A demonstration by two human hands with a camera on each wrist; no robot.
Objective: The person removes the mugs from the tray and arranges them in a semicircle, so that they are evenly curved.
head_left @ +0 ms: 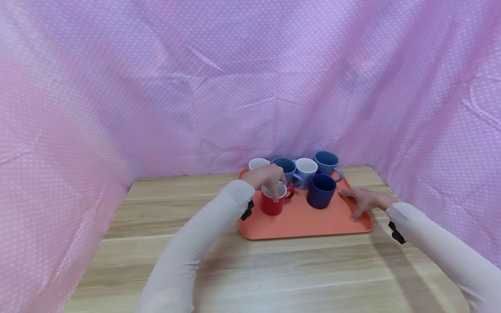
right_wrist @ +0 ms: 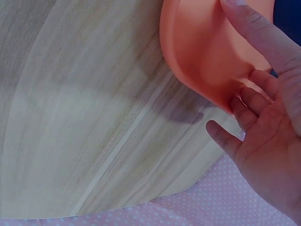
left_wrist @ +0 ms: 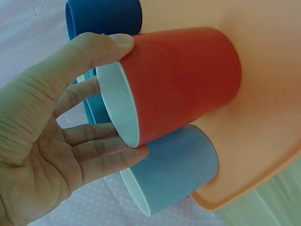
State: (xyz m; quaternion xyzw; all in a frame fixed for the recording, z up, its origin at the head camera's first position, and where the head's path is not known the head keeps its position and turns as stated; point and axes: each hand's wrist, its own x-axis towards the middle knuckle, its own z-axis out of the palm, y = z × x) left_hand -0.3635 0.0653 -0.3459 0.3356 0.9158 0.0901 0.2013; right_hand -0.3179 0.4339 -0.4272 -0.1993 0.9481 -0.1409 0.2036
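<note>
A red mug (head_left: 272, 201) with a white inside stands upright on the orange tray (head_left: 305, 224). My left hand (head_left: 269, 177) grips it from above by the rim, thumb on one side and fingers across on the other; the left wrist view shows the thumb at the edge of the red mug (left_wrist: 183, 84). My right hand (head_left: 363, 201) is at the tray's right side, fingers spread, holding nothing. In the right wrist view its fingertips are at the rim of the orange tray (right_wrist: 181, 61). Nearest to that hand among the mugs is a dark blue mug (head_left: 321, 192).
Behind the red mug are a mug with a white inside (head_left: 258, 164), partly hidden by the left hand, a grey-blue mug (head_left: 284, 165), a light blue mug (head_left: 305, 174) and another grey-blue mug (head_left: 326, 163). A pink dotted cloth (head_left: 250, 87) hangs behind the wooden table (head_left: 274, 274).
</note>
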